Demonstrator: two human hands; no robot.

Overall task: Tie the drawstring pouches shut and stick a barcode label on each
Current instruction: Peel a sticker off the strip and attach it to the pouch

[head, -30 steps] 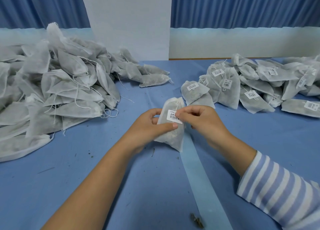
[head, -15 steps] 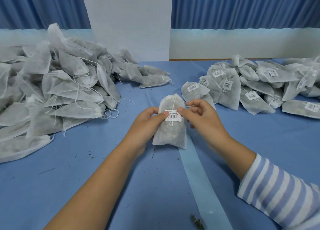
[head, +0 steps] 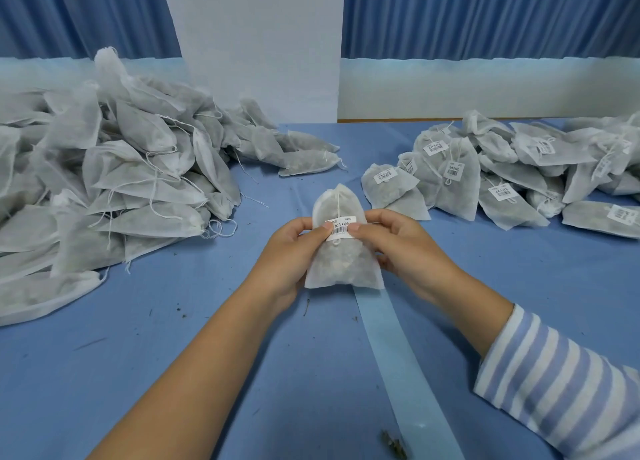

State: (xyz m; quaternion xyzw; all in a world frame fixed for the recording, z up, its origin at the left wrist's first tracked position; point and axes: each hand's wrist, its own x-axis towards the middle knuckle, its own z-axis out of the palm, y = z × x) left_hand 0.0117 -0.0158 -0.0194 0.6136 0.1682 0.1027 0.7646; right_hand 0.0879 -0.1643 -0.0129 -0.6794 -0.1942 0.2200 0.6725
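Observation:
A white mesh drawstring pouch (head: 341, 265) stands upright at the table's middle, its neck drawn shut and its string hanging down the front. A white barcode label (head: 341, 228) lies across its upper front over the string. My left hand (head: 294, 251) grips the pouch's left side, thumb pressing the label's left end. My right hand (head: 398, 248) holds the right side, thumb on the label's right end. A big heap of pouches without labels (head: 114, 182) fills the left. Labelled pouches (head: 502, 179) lie piled at the right.
A pale blue backing strip (head: 398, 355) runs from under the held pouch toward the near edge. Dry herb crumbs (head: 393, 444) lie beside its near end. The blue table cover (head: 173, 373) carries small specks. A white wall and blue curtains stand behind the table.
The pouch has turned from tilted to upright. The label now lies flat on its front, and both thumbs have moved onto its ends.

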